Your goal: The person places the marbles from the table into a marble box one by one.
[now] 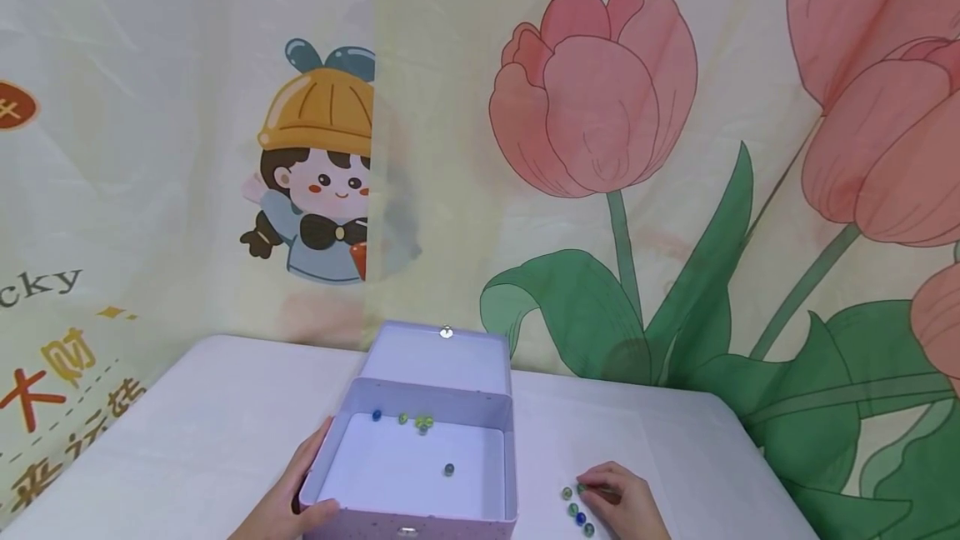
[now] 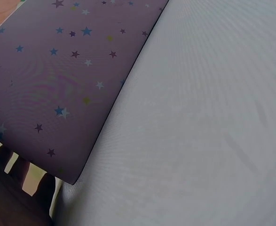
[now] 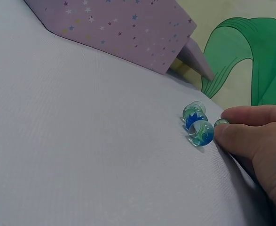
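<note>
A lilac tin box (image 1: 468,403) stands on the table with its hinged lid (image 1: 442,358) tipped back. My left hand (image 1: 281,500) grips the box's left side, thumb over the front corner and fingers along the outer wall. Inside, a blue marble (image 1: 377,415) and several greenish marbles (image 1: 424,422) lie toward the back; a dark marble (image 1: 449,469) sits nearer the middle. To the right of the box, my right hand (image 1: 626,505) pinches a green marble (image 3: 221,122) between thumb and index finger. Beside those fingertips are several loose glass marbles (image 3: 201,133), one of them blue (image 1: 581,518).
A white cloth (image 1: 187,415) covers the table. Behind it hangs a fabric backdrop (image 1: 442,148) printed with tulips and a cartoon child. The open lid leans close to that backdrop. Star prints (image 2: 59,111) mark the box's outer walls.
</note>
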Demonstrator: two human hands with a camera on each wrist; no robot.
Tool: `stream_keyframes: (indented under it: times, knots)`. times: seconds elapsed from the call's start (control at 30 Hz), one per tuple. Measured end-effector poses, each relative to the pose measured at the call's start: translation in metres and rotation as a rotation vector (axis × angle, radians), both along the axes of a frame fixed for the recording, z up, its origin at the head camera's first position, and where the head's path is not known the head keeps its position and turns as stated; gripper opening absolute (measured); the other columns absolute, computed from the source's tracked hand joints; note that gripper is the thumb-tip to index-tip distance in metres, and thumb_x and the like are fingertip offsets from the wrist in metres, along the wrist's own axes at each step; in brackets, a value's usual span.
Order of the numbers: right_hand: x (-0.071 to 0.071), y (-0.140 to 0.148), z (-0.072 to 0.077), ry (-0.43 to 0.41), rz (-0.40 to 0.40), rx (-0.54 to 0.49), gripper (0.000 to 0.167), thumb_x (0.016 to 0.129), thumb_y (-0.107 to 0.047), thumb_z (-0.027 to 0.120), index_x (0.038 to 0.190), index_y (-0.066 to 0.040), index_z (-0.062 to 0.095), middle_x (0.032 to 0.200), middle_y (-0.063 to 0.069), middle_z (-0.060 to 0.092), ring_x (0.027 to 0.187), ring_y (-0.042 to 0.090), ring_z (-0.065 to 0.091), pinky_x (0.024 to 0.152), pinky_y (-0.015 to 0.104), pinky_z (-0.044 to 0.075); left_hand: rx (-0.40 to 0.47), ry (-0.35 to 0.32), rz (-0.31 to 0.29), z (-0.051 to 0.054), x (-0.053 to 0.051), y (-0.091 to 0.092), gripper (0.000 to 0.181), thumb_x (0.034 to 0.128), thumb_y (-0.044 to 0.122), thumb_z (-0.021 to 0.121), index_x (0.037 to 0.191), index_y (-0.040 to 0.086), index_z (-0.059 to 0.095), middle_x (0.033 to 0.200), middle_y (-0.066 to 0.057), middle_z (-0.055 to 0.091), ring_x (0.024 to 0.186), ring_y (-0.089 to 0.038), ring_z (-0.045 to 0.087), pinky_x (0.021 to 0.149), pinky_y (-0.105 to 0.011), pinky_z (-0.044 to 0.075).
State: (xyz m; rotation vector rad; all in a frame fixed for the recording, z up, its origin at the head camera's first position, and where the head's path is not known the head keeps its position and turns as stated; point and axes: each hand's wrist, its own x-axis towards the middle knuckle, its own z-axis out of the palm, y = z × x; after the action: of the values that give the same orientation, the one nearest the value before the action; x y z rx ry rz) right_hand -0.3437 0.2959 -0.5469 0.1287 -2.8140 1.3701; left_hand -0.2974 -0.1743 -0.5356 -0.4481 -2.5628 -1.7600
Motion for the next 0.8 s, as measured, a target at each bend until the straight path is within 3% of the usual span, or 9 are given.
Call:
stream_keyframes:
  times: [0.1,0.27,0.8]
  knots:
    - [0.0003,-0.001,0.0001,-0.002,-0.036,-0.001,0.017,0.079,-0.012,0.075,0.096,-0.014,0.073,0.094,-0.001,0.066,0.088,0.013,0.063,0.074,0.021,0.053,-0.002,0.006,-0.001,0.0004,0.0005,0.0005,0.087,0.0891,0.02,0.059,0.154,0.027,0.002,0.156,-0.017,0.004,0.129,-0.042,0.023,0.092,-0.062,0.037]
    - [0.0016,-0.0021,0.0005,-0.017,-0.079,-0.02,0.018,0.078,-0.015,0.075,0.096,-0.014,0.073,0.093,-0.001,0.068,0.087,0.013,0.063,0.074,0.021,0.052,-0.016,0.005,-0.003,0.0017,0.0004,0.0,0.088,0.0883,0.021,0.06,0.154,0.026,0.001,0.156,-0.018,0.004,0.131,-0.044,0.02,0.094,-0.065,0.034]
    - [0.0023,0.0016,0.0023,-0.069,-0.086,-0.073,0.032,0.077,-0.029,0.077,0.103,-0.01,0.072,0.1,0.004,0.072,0.094,0.017,0.065,0.078,0.027,0.053,-0.025,-0.081,0.002,0.0046,-0.0001,-0.0004,0.091,0.088,0.026,0.061,0.154,0.027,-0.002,0.158,-0.017,-0.002,0.138,-0.044,0.008,0.097,-0.075,0.019]
